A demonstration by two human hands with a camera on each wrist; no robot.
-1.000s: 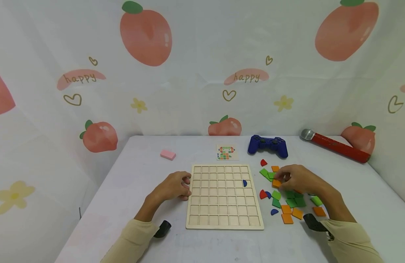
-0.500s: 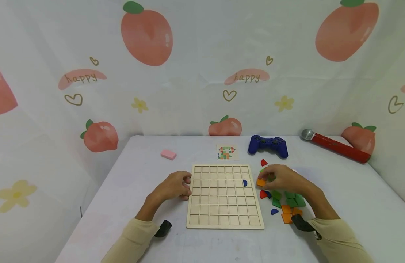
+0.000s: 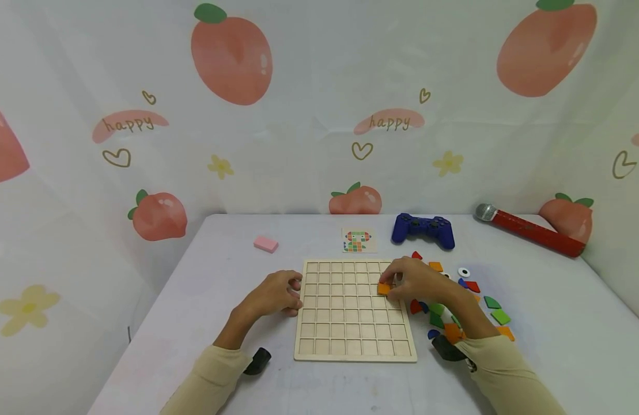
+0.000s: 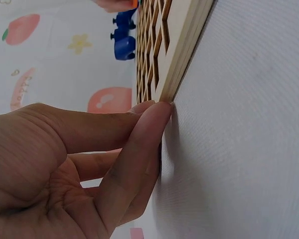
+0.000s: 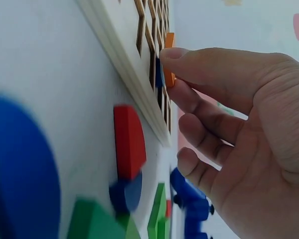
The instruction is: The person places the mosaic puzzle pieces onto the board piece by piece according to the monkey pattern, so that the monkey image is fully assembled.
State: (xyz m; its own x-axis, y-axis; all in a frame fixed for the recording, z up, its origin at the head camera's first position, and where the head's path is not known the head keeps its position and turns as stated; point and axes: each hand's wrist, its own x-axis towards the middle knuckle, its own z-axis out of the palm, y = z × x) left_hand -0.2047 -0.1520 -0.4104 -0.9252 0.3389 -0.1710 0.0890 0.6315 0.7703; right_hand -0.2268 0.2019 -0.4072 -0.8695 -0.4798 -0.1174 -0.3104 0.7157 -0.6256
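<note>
The square wooden grid board [image 3: 338,331] lies flat in the middle of the table. At its left edge my left hand [image 3: 274,293] holds on, thumb and fingertips right at the wooden rim in the left wrist view. My right hand [image 3: 420,281] pinches an orange square tile [image 3: 383,289] between thumb and index finger, close over the upper right cells. In the right wrist view, a blue half-round tile [image 5: 159,74] sits in a cell just beside the orange tile [image 5: 170,47]; the head view hides it behind hand and tile.
Right of the board lie loose red, green, blue and orange tiles [image 3: 499,316], partly under my right forearm, and a round eye piece [image 3: 464,272]. Behind are a pattern card [image 3: 358,240], a blue game controller [image 3: 423,230], a red microphone [image 3: 532,229] and a pink block [image 3: 265,244].
My right hand has picked up the orange tile from the loose pile and carried it left to over the board. The left hand stays at the board's edge.
</note>
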